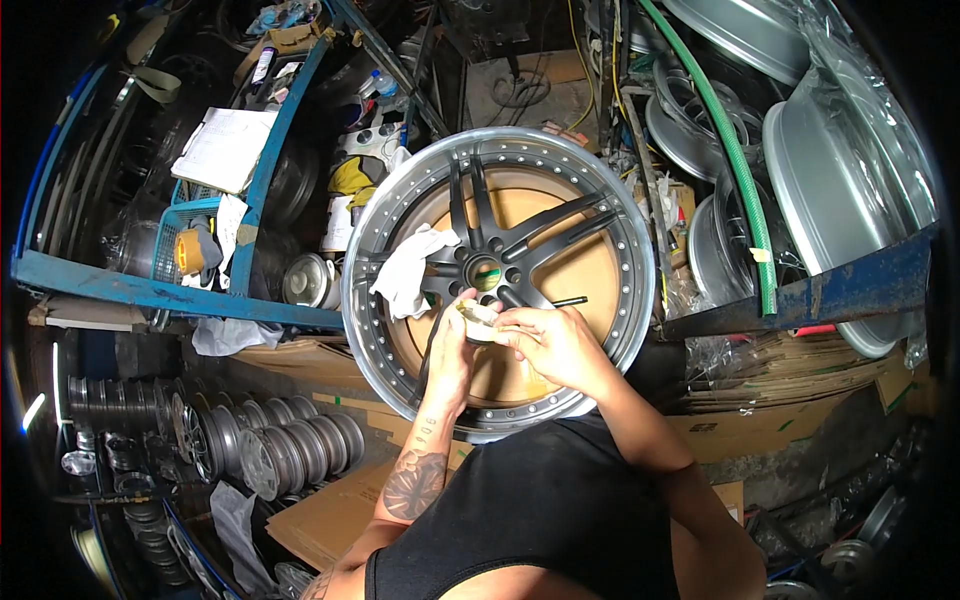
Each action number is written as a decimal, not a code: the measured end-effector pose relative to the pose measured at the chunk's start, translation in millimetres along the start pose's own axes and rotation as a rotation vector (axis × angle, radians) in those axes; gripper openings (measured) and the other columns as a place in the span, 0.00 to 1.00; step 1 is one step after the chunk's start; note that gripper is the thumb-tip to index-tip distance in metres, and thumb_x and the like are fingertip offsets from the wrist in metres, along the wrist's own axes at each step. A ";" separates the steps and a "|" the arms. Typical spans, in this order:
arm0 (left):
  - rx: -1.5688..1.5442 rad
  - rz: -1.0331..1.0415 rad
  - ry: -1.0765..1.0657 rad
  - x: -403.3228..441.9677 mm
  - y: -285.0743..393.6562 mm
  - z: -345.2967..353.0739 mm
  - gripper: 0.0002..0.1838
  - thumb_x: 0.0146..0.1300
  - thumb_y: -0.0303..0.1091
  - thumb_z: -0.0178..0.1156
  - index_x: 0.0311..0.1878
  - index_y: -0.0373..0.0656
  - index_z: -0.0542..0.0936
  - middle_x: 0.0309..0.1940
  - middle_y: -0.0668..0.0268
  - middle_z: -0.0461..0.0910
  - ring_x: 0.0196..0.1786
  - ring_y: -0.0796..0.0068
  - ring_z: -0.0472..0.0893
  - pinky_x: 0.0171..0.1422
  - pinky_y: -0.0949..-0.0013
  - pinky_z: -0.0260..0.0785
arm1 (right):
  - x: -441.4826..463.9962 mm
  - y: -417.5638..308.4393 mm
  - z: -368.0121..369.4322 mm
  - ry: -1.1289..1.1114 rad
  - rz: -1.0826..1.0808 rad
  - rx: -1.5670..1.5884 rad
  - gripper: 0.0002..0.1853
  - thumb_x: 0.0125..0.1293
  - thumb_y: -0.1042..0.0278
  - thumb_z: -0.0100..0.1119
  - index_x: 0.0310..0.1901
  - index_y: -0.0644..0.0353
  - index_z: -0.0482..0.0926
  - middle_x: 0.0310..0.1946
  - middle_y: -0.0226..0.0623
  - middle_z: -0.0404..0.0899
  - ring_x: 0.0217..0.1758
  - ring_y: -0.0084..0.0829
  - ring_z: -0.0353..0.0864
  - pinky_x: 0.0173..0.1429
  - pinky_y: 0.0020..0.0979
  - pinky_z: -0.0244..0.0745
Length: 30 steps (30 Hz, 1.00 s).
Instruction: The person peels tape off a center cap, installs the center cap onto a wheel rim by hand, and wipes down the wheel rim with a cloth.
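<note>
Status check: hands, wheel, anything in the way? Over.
Left hand and right hand on small round piece. Wheel beneath them. White cloth draped over its left side.

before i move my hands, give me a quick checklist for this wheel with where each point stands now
1. Silver-lipped wheel with dark spokes lying flat: ok.
2. Small pale round item in hand: ok, left hand and right hand both on it.
3. Crumpled white cloth off the spokes: not ok, draped over the left side.
4. Slim black pen-like stick outside the wheel: not ok, within the rim outline.
5. Small silver bolts around the rim tight: cannot tell.
</note>
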<state>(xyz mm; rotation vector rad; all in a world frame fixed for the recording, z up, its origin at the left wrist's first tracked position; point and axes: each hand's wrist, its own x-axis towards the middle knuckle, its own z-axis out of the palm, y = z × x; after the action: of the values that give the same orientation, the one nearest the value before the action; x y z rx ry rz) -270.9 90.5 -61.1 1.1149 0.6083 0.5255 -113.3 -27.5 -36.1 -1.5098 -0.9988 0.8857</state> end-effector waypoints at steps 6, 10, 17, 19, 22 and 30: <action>0.209 0.167 0.083 -5.7 -8.3 3.8 0.27 0.70 0.30 0.69 0.68 0.40 0.69 0.58 0.59 0.82 0.58 0.72 0.83 0.68 0.65 0.76 | -0.1 3.1 -1.3 -0.048 0.021 0.007 0.14 0.73 0.70 0.64 0.56 0.67 0.84 0.30 0.38 0.87 0.30 0.22 0.85 0.37 0.28 0.80; -0.139 0.057 0.082 -1.5 -3.5 -8.3 0.20 0.72 0.33 0.67 0.62 0.39 0.75 0.52 0.61 0.85 0.55 0.70 0.85 0.65 0.65 0.79 | -4.8 -7.4 -1.8 -0.057 -0.069 0.128 0.21 0.73 0.71 0.63 0.65 0.62 0.77 0.31 0.39 0.88 0.31 0.25 0.86 0.40 0.30 0.80; -0.149 0.012 0.064 1.4 -4.1 -15.1 0.24 0.75 0.47 0.63 0.62 0.37 0.76 0.54 0.55 0.86 0.57 0.61 0.87 0.68 0.55 0.79 | -4.7 -13.0 -12.1 -0.028 -0.016 0.071 0.22 0.73 0.66 0.64 0.66 0.58 0.76 0.36 0.47 0.89 0.38 0.37 0.91 0.47 0.38 0.82; -0.135 0.000 0.061 2.0 -4.8 -13.7 0.24 0.76 0.48 0.61 0.62 0.37 0.76 0.54 0.55 0.86 0.57 0.60 0.87 0.69 0.54 0.78 | -2.8 -0.3 -5.4 0.037 -0.072 0.069 0.20 0.73 0.66 0.64 0.64 0.58 0.78 0.38 0.47 0.89 0.40 0.40 0.92 0.47 0.39 0.82; -0.105 -0.038 0.091 -0.5 -5.2 -12.9 0.24 0.77 0.49 0.59 0.62 0.37 0.76 0.55 0.55 0.85 0.58 0.58 0.86 0.71 0.52 0.76 | -1.6 7.5 -3.2 0.043 -0.093 0.056 0.17 0.72 0.67 0.63 0.61 0.58 0.81 0.41 0.48 0.89 0.46 0.44 0.92 0.49 0.40 0.83; -0.169 -0.113 0.126 -2.1 -8.9 -14.9 0.23 0.79 0.49 0.57 0.61 0.39 0.79 0.56 0.60 0.85 0.58 0.68 0.85 0.68 0.59 0.75 | -0.5 8.5 -2.7 0.019 -0.098 0.025 0.16 0.72 0.68 0.63 0.58 0.61 0.83 0.41 0.46 0.88 0.41 0.39 0.88 0.46 0.35 0.83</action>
<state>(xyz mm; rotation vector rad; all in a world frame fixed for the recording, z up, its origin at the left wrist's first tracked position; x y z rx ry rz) -281.8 95.9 -73.7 0.8871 0.7186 0.5415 -109.9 -29.6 -44.1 -1.4336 -1.0348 0.8105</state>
